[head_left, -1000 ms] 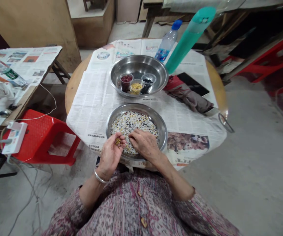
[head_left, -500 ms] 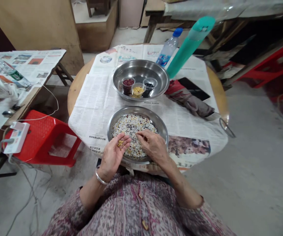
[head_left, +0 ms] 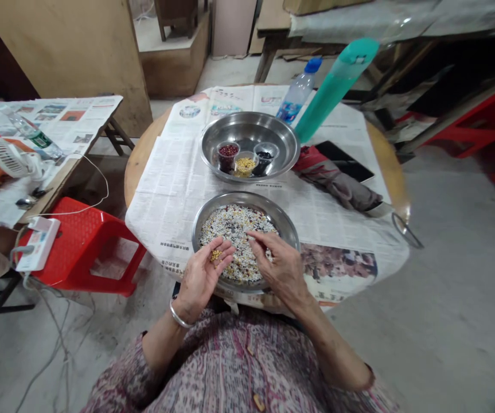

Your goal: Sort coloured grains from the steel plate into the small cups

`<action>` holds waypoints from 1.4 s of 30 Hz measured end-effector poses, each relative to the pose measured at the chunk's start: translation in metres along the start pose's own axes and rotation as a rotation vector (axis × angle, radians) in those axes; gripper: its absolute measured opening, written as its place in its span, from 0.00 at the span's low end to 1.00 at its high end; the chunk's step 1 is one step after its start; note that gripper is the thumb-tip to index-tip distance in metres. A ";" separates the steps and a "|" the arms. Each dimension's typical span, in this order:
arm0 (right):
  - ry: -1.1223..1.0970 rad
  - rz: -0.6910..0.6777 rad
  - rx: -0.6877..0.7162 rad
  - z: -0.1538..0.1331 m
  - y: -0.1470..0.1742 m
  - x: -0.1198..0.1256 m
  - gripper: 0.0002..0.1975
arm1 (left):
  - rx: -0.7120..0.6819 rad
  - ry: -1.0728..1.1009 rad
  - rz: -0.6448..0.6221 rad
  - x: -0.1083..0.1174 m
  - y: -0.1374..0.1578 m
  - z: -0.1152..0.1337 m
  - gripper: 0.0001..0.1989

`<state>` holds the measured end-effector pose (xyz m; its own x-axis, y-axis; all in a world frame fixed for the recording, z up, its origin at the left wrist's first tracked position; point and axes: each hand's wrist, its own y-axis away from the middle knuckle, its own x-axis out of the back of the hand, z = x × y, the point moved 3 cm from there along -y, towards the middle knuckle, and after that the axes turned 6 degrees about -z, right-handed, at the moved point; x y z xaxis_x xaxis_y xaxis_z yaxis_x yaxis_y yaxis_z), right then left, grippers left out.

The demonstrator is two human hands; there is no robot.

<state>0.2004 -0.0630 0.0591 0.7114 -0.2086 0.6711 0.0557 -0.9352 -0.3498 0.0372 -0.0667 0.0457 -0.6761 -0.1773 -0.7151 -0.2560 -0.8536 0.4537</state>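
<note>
My left hand is cupped palm up at the near left rim of a shallow steel basin. Small yellow beans lie in its palm. White grains mixed with yellow, dark and red beans are spread over the basin's bottom. Over the right part of this mixture is my right hand, palm down, thumb and forefinger slightly apart with nothing visible between them. A second steel basin behind holds three clear cups: red beans, yellow beans and black beans.
Newspaper covers the round table. Toward its back right stand a water bottle and a tall green container, near a folded umbrella and a dark tablet. At left, a red stool carries a power strip.
My right thumb and forefinger have parted from a pinch over the grains. My left hand stays cupped around the yellow beans. The whole view has shifted slightly.
</note>
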 end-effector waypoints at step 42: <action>0.214 0.320 -0.040 0.050 0.067 -0.019 0.20 | -0.394 -0.841 -0.245 -0.145 -0.209 0.094 0.17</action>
<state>0.2255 -0.1070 -0.0098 0.5260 -0.5425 0.6550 -0.1756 -0.8228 -0.5405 0.1231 0.1834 0.1046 -0.9483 0.3069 -0.0815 -0.3095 -0.9507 0.0214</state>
